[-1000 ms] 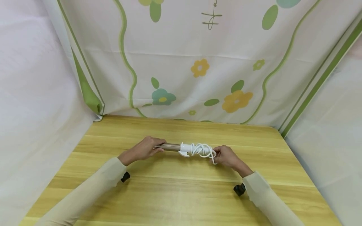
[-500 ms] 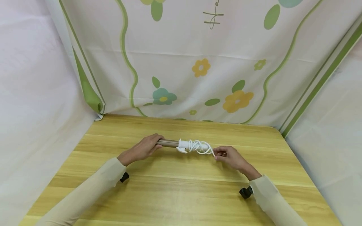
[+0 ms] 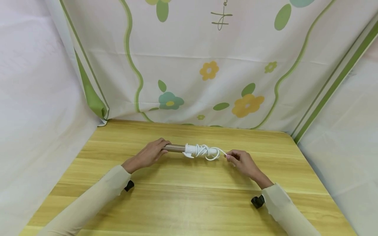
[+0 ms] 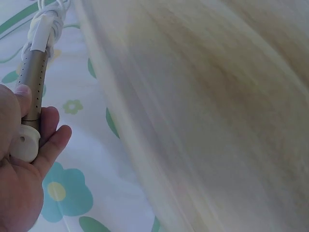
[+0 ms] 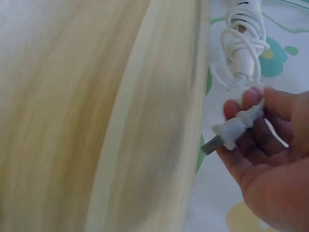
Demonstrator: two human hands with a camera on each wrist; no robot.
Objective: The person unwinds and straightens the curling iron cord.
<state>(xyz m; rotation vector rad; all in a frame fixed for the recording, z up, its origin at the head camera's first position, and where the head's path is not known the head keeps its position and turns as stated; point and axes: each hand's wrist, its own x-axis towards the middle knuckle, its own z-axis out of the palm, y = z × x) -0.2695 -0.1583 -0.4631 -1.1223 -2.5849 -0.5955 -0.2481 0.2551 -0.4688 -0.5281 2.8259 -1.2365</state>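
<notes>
A curling iron (image 3: 175, 148) with a brown-gold barrel and white handle is held level over the table, roughly crosswise. My left hand (image 3: 150, 153) grips the far end of the barrel; in the left wrist view the perforated barrel (image 4: 34, 79) ends in a white tip (image 4: 25, 144) lying against the fingers. White cord (image 3: 202, 150) is wound in loose loops around the handle. At the other side, my right hand (image 3: 245, 164) pinches the cord's free end by its plug (image 5: 231, 131), metal prongs pointing out of the fingers.
Below is a wood-grain table (image 3: 186, 203). A white cloth with flowers (image 3: 177, 72) hangs behind it, and plain pale cloth (image 3: 35, 114) hangs at both sides. Black wrist cameras (image 3: 258, 201) sit under the cuffs.
My right hand has drawn away from the handle to the right, pulling a length of cord out from the coil. The curling iron has shifted slightly left and away with my left hand.
</notes>
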